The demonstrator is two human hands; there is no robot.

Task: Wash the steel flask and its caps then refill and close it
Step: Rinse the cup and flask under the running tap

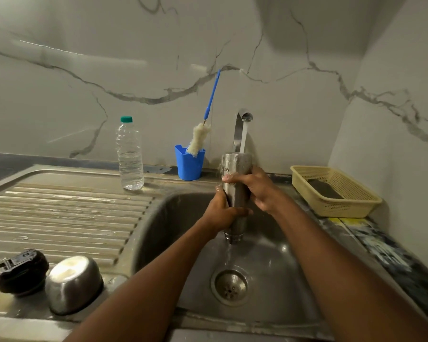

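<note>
Brush (198,141), cup (188,165) beside tap (242,124)

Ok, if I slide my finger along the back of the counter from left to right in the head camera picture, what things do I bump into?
Water bottle → blue cup with the bottle brush in it → tap → yellow basket.

You had only one piece of lettering in view; it stood on the steel flask (235,191), near its upturned base, printed upside down; the visible letters looked like "MIL", the rest hidden round the curve.
</note>
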